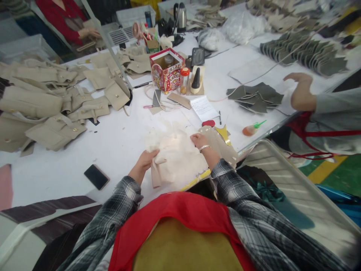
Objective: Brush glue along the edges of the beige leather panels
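My left hand (146, 159) is closed on the edge of a beige leather piece (156, 175) that hangs down towards the table's front edge. Under it lies a pale, stained work sheet (180, 158), its front edge yellow. My right hand (199, 140), a bracelet at its wrist, is at the sheet's right side with its fingers curled together; what they pinch, if anything, is too small to make out. Just right of that hand are flat beige leather pieces (221, 145) with a yellow piece (223, 134) on top. A red oval object (208, 123) sits behind them.
Beige leather bags (53, 131) are heaped at left, near a phone (96, 177). Behind the sheet stand a red patterned box (167, 71), an orange-lidded jar (184, 80) and a notepad (203, 108). Dark grey pieces (256, 97) and a co-worker's arm (304, 92) are at right.
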{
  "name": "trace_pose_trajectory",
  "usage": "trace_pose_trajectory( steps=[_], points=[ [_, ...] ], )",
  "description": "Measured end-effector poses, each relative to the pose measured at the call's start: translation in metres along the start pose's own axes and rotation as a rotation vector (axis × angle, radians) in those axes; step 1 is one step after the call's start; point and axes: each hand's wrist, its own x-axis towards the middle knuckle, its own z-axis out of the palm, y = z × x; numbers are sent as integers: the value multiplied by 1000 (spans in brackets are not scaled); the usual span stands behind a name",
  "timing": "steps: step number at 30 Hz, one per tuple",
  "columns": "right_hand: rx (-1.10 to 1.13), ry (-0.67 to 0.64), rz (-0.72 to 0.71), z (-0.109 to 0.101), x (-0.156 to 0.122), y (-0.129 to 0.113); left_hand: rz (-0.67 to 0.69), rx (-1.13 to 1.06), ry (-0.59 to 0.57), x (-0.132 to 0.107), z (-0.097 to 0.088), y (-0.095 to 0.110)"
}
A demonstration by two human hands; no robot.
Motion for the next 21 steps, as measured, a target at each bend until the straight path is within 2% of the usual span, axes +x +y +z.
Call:
trace_pose_trajectory(
  steps=[3,5,7,9,12,15,17,19,21],
  points=[
    [-349,43,-118,3,-12,25,-5,-153,25,3,-7,-4],
    [-513,-92,-288,24,-28,37,-15,-204,12,5,-5,-3],
    [-549,-301,-399,55,-47,44,-22,-227,-3,6,-2,2],
    [-592,-414,-396,87,-65,52,-23,-210,-20,3,-2,12],
    [-662,-394,-280,118,-85,69,33,-149,-27,-11,-15,35],
    [-623,-365,-168,122,-88,84,126,-117,40,-34,-42,57],
    [-517,-382,-88,116,-80,86,125,-114,93,-48,-61,61],
    [-416,-411,-45,109,-70,80,56,-112,110,-58,-74,54],
    [-378,-440,-54,103,-62,66,-44,-102,86,-62,-75,38]
  ],
)
